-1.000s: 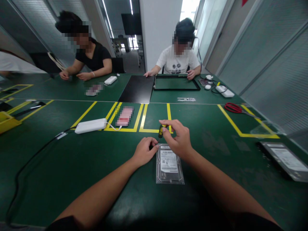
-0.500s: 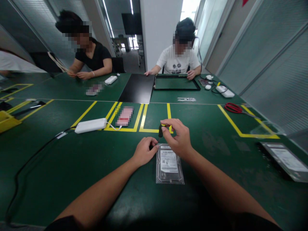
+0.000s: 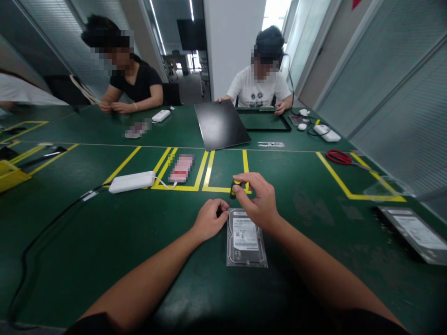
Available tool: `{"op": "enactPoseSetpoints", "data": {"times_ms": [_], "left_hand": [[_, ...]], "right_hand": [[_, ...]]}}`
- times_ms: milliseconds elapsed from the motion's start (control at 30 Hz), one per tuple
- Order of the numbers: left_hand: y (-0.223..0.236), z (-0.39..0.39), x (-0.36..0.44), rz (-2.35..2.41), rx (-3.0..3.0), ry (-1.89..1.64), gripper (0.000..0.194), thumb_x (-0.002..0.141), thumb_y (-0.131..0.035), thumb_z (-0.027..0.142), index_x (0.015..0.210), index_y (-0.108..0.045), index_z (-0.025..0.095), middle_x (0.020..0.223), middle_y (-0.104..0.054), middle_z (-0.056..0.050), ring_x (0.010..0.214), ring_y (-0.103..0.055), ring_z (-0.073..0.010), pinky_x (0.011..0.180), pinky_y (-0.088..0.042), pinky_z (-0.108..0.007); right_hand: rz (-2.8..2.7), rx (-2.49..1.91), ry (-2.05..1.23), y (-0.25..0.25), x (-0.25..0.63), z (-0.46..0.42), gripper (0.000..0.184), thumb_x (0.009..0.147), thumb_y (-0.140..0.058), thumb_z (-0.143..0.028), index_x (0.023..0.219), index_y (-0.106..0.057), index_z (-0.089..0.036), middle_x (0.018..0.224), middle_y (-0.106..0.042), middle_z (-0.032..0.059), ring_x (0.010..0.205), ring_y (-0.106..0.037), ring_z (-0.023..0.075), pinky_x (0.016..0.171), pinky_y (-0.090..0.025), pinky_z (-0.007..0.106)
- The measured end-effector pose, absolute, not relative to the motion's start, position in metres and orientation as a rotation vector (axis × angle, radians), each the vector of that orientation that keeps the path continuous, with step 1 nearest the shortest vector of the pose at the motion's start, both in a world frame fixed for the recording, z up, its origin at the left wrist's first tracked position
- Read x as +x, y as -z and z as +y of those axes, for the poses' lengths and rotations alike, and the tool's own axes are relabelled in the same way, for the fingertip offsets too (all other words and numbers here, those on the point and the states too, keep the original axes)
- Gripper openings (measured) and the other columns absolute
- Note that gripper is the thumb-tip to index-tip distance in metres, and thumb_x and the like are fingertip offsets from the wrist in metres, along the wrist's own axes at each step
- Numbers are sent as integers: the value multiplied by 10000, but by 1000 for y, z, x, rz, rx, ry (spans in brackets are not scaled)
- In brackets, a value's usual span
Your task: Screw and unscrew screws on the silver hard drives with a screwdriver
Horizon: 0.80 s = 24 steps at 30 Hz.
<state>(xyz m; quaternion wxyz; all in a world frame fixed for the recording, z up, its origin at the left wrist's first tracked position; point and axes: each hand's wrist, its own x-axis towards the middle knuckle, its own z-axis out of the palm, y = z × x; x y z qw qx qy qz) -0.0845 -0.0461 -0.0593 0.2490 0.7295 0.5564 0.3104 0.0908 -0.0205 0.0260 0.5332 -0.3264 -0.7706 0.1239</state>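
Note:
A hard drive (image 3: 244, 239) with a white label lies flat on the green table in front of me. My right hand (image 3: 260, 200) pinches the handle of a small black-and-yellow screwdriver (image 3: 233, 190), held upright over the drive's far left corner. Its tip meets that corner, though the exact contact is too small to make out. Thumb and curled index finger of my left hand (image 3: 211, 218) close on the same corner, beside the screwdriver's tip.
A second drive (image 3: 415, 232) lies at the right, with red-handled scissors (image 3: 340, 157) beyond it. At left are a white power bank (image 3: 132, 182) with a black cable and a pink phone (image 3: 181, 168). Across the table, one co-worker handles a black panel (image 3: 223, 124) and frame (image 3: 288, 123); another sits left.
The screwdriver handle has turned slightly in my right hand, showing more yellow. My left hand and the drive stay put. The co-worker opposite has lifted and swung the black panel to the right.

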Motion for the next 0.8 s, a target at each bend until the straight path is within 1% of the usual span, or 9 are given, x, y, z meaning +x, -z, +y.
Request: {"op": "enactPoseSetpoints", "data": {"times_ms": [100,167,233,333,400,500,633,700,800], "left_hand": [[61,-46,-85,1520,1994,-848,79,836,-572,214,906,-605,198,859,-660,-12,850,-571,-196,775,-434,-326],[61,-46,-85,1526,2005,-844,76,832,-574,211,902,-603,198,854,-658,-11,846,-571,-196,774,-433,-326],[61,-46,-85,1534,2008,-840,74,826,-577,207,897,-599,199,848,-656,-11,843,-570,-197,772,-431,-326],[60,-46,-84,1540,1999,-838,68,817,-581,202,883,-595,200,829,-649,-7,831,-564,-197,762,-429,-324],[60,-47,-84,1541,1991,-844,72,815,-580,196,885,-597,199,819,-646,-5,824,-562,-197,755,-428,-323],[61,-46,-84,1542,1985,-852,82,818,-577,192,897,-602,196,812,-645,-4,822,-562,-196,754,-425,-325],[61,-46,-84,1549,1990,-838,76,818,-582,200,890,-603,193,803,-644,-4,812,-561,-196,745,-421,-324],[60,-46,-84,1547,1997,-836,73,814,-585,197,885,-602,193,806,-644,-4,809,-561,-194,742,-420,-322],[59,-46,-84,1540,1994,-833,64,815,-586,197,878,-602,193,811,-644,-4,806,-558,-191,739,-421,-320]], "right_hand": [[-1852,-769,-329,-26,91,-21,219,866,-554,-155,1047,-653,-231,1011,-721,48,929,-645,177,792,-511,370],[-1856,-756,-347,-26,90,-21,202,863,-575,-181,1038,-657,-236,1032,-709,52,973,-639,186,826,-512,385],[-1840,-765,-344,-25,90,-20,158,846,-627,-239,1000,-664,-234,991,-683,53,963,-627,189,820,-513,383],[-1827,-786,-319,-25,90,-19,114,826,-670,-273,931,-664,-229,887,-655,34,871,-615,175,764,-509,358],[-1839,-776,-299,-25,90,-20,98,836,-655,-249,932,-660,-232,880,-676,28,854,-620,171,762,-505,358],[-1843,-767,-296,-26,90,-21,156,852,-606,-195,992,-662,-235,919,-712,29,862,-635,171,771,-509,363],[-1848,-750,-343,-27,90,-22,226,850,-569,-143,1036,-660,-231,999,-719,46,938,-649,176,838,-520,384],[-1843,-737,-354,-27,90,-21,194,842,-602,-171,1016,-663,-233,1003,-703,50,974,-642,183,872,-517,400],[-1815,-764,-348,-27,90,-20,127,822,-670,-243,949,-670,-232,916,-665,38,914,-627,176,804,-524,371]]}}
